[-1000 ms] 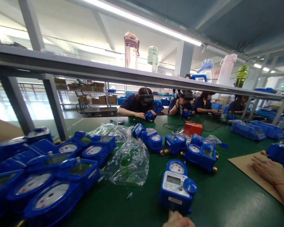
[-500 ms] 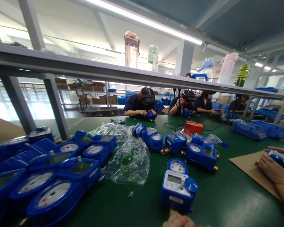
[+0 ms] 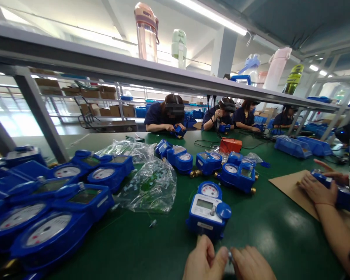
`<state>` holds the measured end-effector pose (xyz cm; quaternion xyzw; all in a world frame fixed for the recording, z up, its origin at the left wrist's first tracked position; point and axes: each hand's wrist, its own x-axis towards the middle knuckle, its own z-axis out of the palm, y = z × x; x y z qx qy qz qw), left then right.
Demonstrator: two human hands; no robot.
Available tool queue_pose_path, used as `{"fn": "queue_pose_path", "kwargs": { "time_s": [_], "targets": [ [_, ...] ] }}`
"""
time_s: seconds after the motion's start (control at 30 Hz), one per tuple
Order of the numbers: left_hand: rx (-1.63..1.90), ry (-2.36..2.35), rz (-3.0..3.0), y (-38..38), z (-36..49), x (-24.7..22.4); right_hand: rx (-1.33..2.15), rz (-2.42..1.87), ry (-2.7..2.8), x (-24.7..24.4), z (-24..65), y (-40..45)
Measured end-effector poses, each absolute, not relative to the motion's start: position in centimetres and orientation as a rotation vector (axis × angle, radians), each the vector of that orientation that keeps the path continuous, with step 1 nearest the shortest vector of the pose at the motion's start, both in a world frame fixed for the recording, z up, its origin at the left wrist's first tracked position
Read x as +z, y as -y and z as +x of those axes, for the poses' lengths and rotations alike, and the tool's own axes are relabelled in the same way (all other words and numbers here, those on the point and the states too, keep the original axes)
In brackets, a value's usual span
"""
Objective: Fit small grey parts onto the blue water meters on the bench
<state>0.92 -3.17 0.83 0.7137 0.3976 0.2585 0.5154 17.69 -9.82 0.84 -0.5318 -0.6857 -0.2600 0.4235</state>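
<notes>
A blue water meter (image 3: 208, 216) with a small display, a round dial and a round blue cap rests on the green table just beyond my hands. My left hand (image 3: 205, 261) is closed at the bottom edge, its fingertips close to the meter's near end, thumb towards the right hand. My right hand (image 3: 251, 264) is beside it, fingers bent and pressed together. A small grey piece (image 3: 230, 258) is pinched between the two hands; its kind is too small and covered to tell. A small clear-blue tag (image 3: 153, 223) lies on the table to the left.
Several blue meters (image 3: 46, 229) crowd the left side. A clear plastic bag (image 3: 154, 190) of small tags lies in the middle, with more meters (image 3: 236, 171) behind. At right, a co-worker's hands (image 3: 317, 190) hold a meter over cardboard (image 3: 288, 190). A shelf (image 3: 105, 58) with bottles runs overhead.
My left hand has risen further into view, and my right hand has come in beside it with the small grey piece between them. The view has shifted; the co-worker's arms at right show more.
</notes>
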Motion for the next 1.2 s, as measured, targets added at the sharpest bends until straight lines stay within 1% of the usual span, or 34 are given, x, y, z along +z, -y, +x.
{"fn": "queue_pose_path", "kwargs": {
  "time_s": [0.07,0.17,0.3,0.4,0.5,0.6,0.7,0.83,1.07,1.2],
  "targets": [
    [0.542,-0.908,1.706,3.6,1.3,1.4,-0.661,-1.392,1.81,-0.8,15.8,10.8],
    [0.369,-0.865,1.529,4.0,2.1,1.6,-0.58,-1.501,1.916,-1.3,15.3,12.0],
    [0.308,-0.805,1.466,3.8,2.5,1.6,-0.104,-1.598,1.804,0.0,15.0,12.3],
    [0.352,-0.814,1.635,3.8,2.3,2.0,0.122,-1.65,1.674,0.7,14.3,12.5],
    [0.409,-0.845,1.878,4.1,2.2,2.4,0.181,-1.72,1.648,0.8,13.9,12.9],
    [0.376,-0.858,1.937,4.3,2.2,2.4,0.246,-1.759,1.687,0.6,13.9,13.1],
    [0.364,-0.821,1.883,4.1,2.3,2.2,0.252,-1.781,1.714,0.3,14.1,12.9],
    [0.335,-0.76,1.793,3.5,2.4,1.9,0.173,-1.775,1.808,0.0,14.2,12.6],
    [0.304,-0.772,1.881,3.8,2.3,2.0,0.133,-1.742,1.858,-0.2,14.5,12.6],
    [0.314,-0.786,1.855,4.1,2.2,2.3,-0.01,-1.775,1.918,0.1,14.7,12.4]
  ]
}}
